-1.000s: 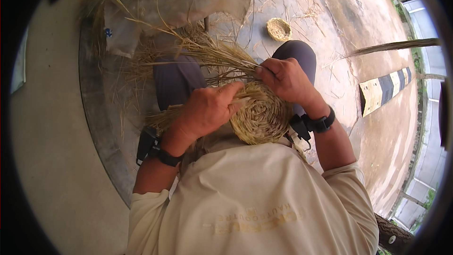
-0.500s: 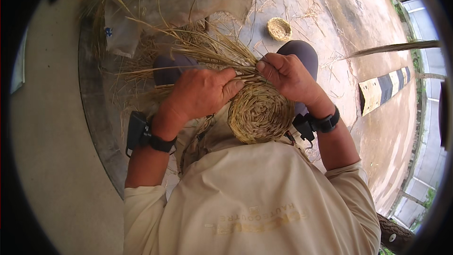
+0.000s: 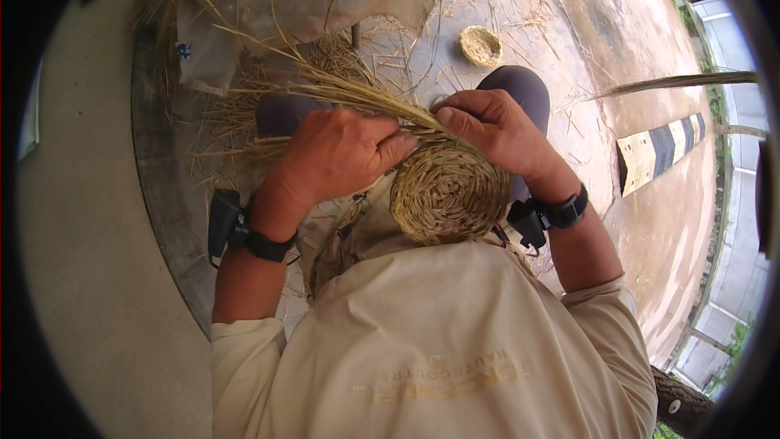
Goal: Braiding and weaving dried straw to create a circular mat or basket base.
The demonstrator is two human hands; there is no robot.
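A round woven straw basket [image 3: 449,195] rests on my lap against my shirt, its coiled, braided surface turned up toward me. Along its far edge, my left hand [image 3: 341,150] pinches a bundle of straw [image 3: 357,96] between thumb and fingers. My right hand [image 3: 491,126] grips the same straw at the basket's far right edge, thumb pressed on the strands. The loose ends of the bundle fan out to the upper left, past my left hand. My fingertips partly hide where the straw meets the basket.
A small finished-looking straw basket [image 3: 481,46] stands on the floor beyond my right knee. A translucent sheet [image 3: 325,0] with more straw lies at the far left. Loose stalks litter the floor. A black-and-yellow striped strip [image 3: 662,150] lies at the right.
The straw strands between my hands are drawn closer together into a narrower bundle. My right thumb now lies flatter along them, and my left hand has shifted slightly left.
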